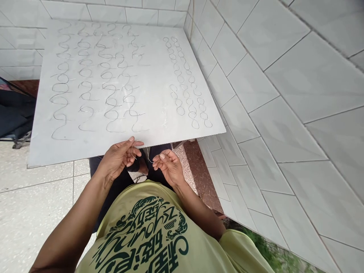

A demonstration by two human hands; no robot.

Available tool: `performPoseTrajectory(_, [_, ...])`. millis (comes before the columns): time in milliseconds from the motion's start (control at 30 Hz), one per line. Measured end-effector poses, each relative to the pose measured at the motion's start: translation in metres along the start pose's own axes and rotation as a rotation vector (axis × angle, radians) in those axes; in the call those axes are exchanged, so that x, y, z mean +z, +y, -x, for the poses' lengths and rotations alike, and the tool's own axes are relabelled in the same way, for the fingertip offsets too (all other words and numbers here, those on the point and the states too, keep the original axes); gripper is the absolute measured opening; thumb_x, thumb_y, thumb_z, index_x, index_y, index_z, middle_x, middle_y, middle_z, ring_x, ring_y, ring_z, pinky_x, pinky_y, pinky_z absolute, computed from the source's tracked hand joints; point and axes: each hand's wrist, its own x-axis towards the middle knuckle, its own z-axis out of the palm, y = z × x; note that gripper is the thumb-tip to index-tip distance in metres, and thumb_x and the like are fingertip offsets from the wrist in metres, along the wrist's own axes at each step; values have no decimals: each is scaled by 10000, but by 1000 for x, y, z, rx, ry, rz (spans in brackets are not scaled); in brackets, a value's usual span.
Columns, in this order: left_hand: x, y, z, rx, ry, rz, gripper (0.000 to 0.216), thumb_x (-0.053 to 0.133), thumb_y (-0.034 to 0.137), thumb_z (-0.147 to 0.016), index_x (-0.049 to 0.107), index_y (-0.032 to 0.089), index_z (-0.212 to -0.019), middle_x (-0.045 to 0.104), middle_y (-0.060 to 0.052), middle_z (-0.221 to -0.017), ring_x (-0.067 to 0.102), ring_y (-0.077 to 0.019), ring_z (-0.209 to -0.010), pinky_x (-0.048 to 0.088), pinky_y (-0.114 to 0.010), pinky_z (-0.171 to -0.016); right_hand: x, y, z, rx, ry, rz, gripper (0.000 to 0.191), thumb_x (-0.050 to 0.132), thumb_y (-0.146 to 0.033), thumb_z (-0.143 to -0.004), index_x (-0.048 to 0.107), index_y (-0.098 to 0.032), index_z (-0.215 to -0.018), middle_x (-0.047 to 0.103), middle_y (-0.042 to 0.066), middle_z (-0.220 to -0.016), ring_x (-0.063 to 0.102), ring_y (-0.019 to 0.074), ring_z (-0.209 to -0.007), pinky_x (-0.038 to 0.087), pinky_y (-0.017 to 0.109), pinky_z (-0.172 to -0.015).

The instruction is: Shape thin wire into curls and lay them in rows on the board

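Note:
A thin wire bent into an S-like curve (148, 152) spans the gap between my two hands, just off the near edge of the white board (159, 138). Its left loop is pinched by the thumb and fingers of my left hand (121, 154). The other end sits between the thumb and fingertips of my right hand (168, 163), which is slightly lower. On the board's left half lie several columns of separate wavy wire pieces (60, 88). Toward its right side are several chains of wire (186, 93) shaped like linked figure-eights.
White tiled walls (264, 110) rise behind the board and close along its right side. A dark object (15, 113) stands at the left on the speckled floor (36, 178). My legs are beneath the board's near edge. Some grass (273, 240) shows at lower right.

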Motion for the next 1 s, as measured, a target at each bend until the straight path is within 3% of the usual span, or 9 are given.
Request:
performPoseTrajectory(133, [3, -9, 8, 121, 68, -50, 518, 719, 583, -870, 780, 124, -1102, 760, -115, -900, 514, -86, -526, 378, -215, -421, -1, 2, 0, 8, 45, 11, 247, 806, -368, -876, 612, -215, -882, 787, 28, -862, 723, 145, -677, 578, 247, -604])
performPoseTrajectory(300, [1, -12, 12, 307, 114, -258, 432, 732, 492, -887, 767, 161, -1161, 749, -72, -863, 527, -105, -567, 426, -228, -464, 0, 5, 0, 6, 24, 29, 250, 793, -366, -886, 595, -213, -893, 784, 37, -859, 717, 149, -670, 573, 253, -592])
performPoseTrajectory(667, [-9, -3, 6, 472, 132, -662, 408, 584, 466, -976, 750, 223, -1259, 704, -24, -749, 587, -136, -641, 481, -245, -630, 6, -2, 5, 6, -8, 75, 277, 772, -414, -901, 592, -210, -849, 777, 39, -838, 693, 148, -635, 559, 266, -567])
performPoseTrajectory(1000, [-9, 8, -2, 537, 86, -798, 357, 521, 411, -1001, 753, 212, -1185, 703, -23, -779, 570, -123, -573, 470, -245, -579, 8, 6, 1, 18, -107, 117, 278, 768, -430, -905, 604, -208, -866, 791, 50, -884, 701, 152, -643, 573, 282, -592])
